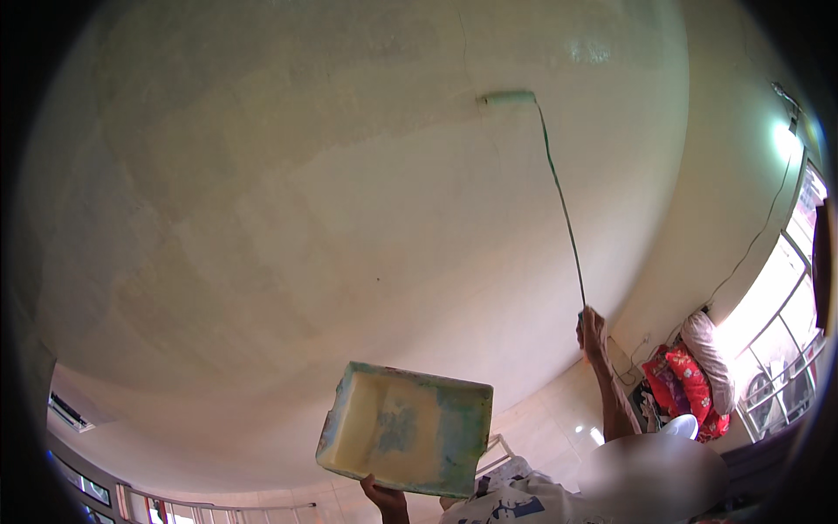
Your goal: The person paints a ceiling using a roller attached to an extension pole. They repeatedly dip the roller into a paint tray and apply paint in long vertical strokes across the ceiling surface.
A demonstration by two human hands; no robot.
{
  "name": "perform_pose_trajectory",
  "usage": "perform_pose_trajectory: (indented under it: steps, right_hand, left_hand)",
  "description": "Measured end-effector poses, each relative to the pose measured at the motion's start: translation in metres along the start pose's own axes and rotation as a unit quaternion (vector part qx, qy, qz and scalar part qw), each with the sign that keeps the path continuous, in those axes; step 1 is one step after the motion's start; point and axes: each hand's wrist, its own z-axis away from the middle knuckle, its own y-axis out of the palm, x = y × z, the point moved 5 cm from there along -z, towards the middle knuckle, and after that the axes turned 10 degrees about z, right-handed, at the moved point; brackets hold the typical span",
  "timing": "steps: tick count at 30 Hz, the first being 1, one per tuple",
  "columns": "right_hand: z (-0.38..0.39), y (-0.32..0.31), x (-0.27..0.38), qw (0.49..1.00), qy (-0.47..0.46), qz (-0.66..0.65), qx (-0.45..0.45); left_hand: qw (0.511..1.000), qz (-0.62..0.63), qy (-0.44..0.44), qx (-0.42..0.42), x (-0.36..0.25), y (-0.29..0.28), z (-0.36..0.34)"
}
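My left hand [382, 494] is closed on the lower edge of a shallow paint tray [469, 428], tilted toward the camera, with cream paint and blue-green stains inside. My right hand [592, 330] grips the lower end of a long, thin roller pole [560, 201]. At the pole's top a pale green roller [509, 96] lies against the large plastered surface [288, 227], along a darker, patchy band. A white shirt with a blue print [515, 506] shows below the tray, beside a blurred area.
At the right are a barred window [781, 314], a lit lamp [784, 140], a hanging cable [751, 244] and piled red floral and pale bedding [690, 380]. A vent-like fitting [68, 410] and a railing [218, 510] are at lower left. A white frame [497, 450] stands behind the tray.
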Motion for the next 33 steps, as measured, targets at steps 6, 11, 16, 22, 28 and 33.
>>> perform_pose_trajectory:
  steps: [6,11,16,22,28,33]
  right_hand:
    - [-0.037,0.012,0.062,0.999,-0.039,0.016,0.004]
    - [-0.014,0.013,0.007,1.0,-0.018,0.008,0.0]
    - [0.024,0.013,-0.047,0.999,0.037,0.02,0.003]
    - [-0.01,0.015,0.007,1.0,-0.006,0.026,-0.009]
    - [-0.028,0.018,0.02,1.0,-0.008,0.028,-0.003]
    - [0.003,0.016,-0.047,0.999,0.019,0.049,-0.003]
  left_hand:
    - [1.0,0.012,0.003,0.003,-0.001,-0.004,-0.002]
    - [1.0,0.004,0.001,-0.005,-0.001,-0.004,-0.004]
    - [1.0,-0.003,-0.001,-0.007,-0.002,-0.028,-0.01]
    - [1.0,-0.006,0.014,-0.021,-0.004,-0.014,-0.008]
    - [1.0,-0.007,0.011,0.003,-0.008,0.009,-0.001]
    - [1.0,-0.012,0.014,-0.002,-0.009,-0.007,-0.003]
